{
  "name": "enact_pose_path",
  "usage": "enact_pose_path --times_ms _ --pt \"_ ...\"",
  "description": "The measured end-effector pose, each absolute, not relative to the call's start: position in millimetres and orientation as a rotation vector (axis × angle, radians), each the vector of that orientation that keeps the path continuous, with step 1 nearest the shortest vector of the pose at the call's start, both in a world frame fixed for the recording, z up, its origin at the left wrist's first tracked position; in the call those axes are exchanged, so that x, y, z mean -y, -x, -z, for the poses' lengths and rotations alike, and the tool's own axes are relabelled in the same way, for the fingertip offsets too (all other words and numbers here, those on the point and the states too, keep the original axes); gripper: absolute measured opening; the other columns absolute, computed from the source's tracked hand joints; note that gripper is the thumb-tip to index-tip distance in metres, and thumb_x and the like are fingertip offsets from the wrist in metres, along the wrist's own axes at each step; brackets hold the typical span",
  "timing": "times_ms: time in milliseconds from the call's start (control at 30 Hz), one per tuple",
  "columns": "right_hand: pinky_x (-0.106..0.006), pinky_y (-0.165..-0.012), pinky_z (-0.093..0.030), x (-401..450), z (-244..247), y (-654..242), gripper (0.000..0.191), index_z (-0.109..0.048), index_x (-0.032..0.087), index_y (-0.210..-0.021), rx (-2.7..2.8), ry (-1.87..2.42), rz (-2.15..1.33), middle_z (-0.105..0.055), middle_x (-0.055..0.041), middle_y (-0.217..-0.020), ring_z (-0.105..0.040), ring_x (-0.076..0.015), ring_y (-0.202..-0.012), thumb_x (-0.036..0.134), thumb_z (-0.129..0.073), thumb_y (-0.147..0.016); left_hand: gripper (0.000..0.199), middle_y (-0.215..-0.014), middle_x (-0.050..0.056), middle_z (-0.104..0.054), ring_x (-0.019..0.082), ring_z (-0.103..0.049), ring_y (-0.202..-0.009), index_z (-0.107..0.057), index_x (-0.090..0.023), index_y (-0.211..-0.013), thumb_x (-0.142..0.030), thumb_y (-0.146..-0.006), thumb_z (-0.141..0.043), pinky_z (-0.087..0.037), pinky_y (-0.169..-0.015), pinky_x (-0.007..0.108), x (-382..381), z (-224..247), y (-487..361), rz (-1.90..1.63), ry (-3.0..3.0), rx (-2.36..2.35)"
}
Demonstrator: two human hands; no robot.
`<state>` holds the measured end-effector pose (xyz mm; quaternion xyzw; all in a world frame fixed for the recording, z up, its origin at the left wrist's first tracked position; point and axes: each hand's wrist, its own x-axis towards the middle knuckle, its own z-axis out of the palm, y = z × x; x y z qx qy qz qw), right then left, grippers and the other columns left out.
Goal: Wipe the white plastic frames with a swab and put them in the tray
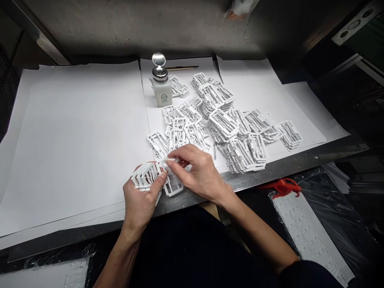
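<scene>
My left hand (141, 202) is wrapped round a stack of white plastic frames (144, 175) near the table's front edge. Just right of that stack, one more white frame (173, 187) hangs at a tilt beside my left thumb. My right hand (199, 172) pinches a small white piece (172, 160), perhaps a wad or cloth, at the top of this frame. What the piece is cannot be made out. Behind my hands lie loose white frames (178, 138), and stacked frames (223, 122) stand to their right.
A white pump bottle (163, 93) with its metal lid raised stands behind the frames, near a thin dark brush (183, 68). White paper (75, 132) covers the table. Below the metal edge (246, 181), at right, lie a red-handled tool (283, 186) and a white moulded sheet (309, 236).
</scene>
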<state>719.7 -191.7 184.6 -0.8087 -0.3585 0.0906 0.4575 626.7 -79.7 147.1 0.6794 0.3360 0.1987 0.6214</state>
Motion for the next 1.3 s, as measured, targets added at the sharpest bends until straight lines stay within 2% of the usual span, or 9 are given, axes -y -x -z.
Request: enact_pose_path --times_ms 333,533,733,900,1067,1300 --pt "-0.025 -0.062 -0.048 196.9 -187.7 -738.2 0.010 -0.065 0.012 -0.087 0.948 2.133 -0.230 -0.061 -0.0053 -0.084 -0.056 -0.0122 -0.067 0.013 -0.056 -0.085 0.028 -0.088 0.005 -0.069 0.021 -0.065 -0.080 -0.068 -0.015 -0.093 -0.022 -0.065 -0.074 -0.052 -0.076 0.034 77.3 -139.5 -619.9 -0.458 -1.562 -0.740" --pt "-0.025 -0.065 -0.049 186.3 -191.8 -731.1 0.012 -0.064 0.014 -0.093 1.234 2.022 -0.326 -0.060 -0.0050 -0.092 -0.058 -0.0134 -0.075 0.013 -0.053 -0.087 0.019 -0.074 0.001 -0.067 0.018 -0.064 -0.067 -0.067 -0.015 -0.079 -0.019 -0.062 -0.075 -0.052 -0.062 0.028 77.2 -140.7 -622.9 -0.434 -1.549 -0.753" --pt "-0.025 -0.063 -0.048 185.1 -191.1 -735.9 0.014 -0.064 0.012 -0.094 1.164 2.133 -0.239 -0.059 -0.0052 -0.090 -0.056 -0.0122 -0.068 0.014 -0.052 -0.087 0.028 -0.085 0.005 -0.070 0.023 -0.066 -0.078 -0.069 -0.015 -0.089 -0.018 -0.062 -0.075 -0.053 -0.071 0.033 76.9 -139.0 -620.7 -0.382 -1.425 -0.760" --pt "-0.024 -0.059 -0.048 185.2 -190.4 -736.3 0.014 -0.065 0.012 -0.093 1.316 2.045 -0.331 -0.059 -0.0056 -0.090 -0.056 -0.0127 -0.069 0.012 -0.053 -0.087 0.023 -0.076 0.001 -0.069 0.018 -0.064 -0.068 -0.069 -0.015 -0.081 -0.015 -0.059 -0.076 -0.053 -0.062 0.027 75.0 -136.9 -620.4 -0.396 -1.439 -0.749" --pt "-0.024 -0.061 -0.048 188.8 -189.2 -744.8 0.012 -0.065 0.011 -0.090 1.076 2.106 -0.211 -0.060 -0.0056 -0.085 -0.055 -0.0109 -0.064 0.013 -0.054 -0.087 0.028 -0.090 0.007 -0.071 0.025 -0.067 -0.082 -0.070 -0.014 -0.090 -0.019 -0.063 -0.076 -0.055 -0.075 0.037 74.7 -140.6 -620.1 -0.319 -1.356 -0.752" --pt "-0.024 -0.063 -0.048 204.7 -176.6 -736.4 0.013 -0.066 0.011 -0.092 0.981 2.111 -0.243 -0.061 -0.0063 -0.087 -0.056 -0.0116 -0.067 0.016 -0.055 -0.087 0.029 -0.092 0.008 -0.072 0.026 -0.066 -0.086 -0.071 -0.012 -0.090 -0.018 -0.063 -0.076 -0.054 -0.079 0.039 74.1 -142.1 -622.5 -0.367 -1.320 -0.756"
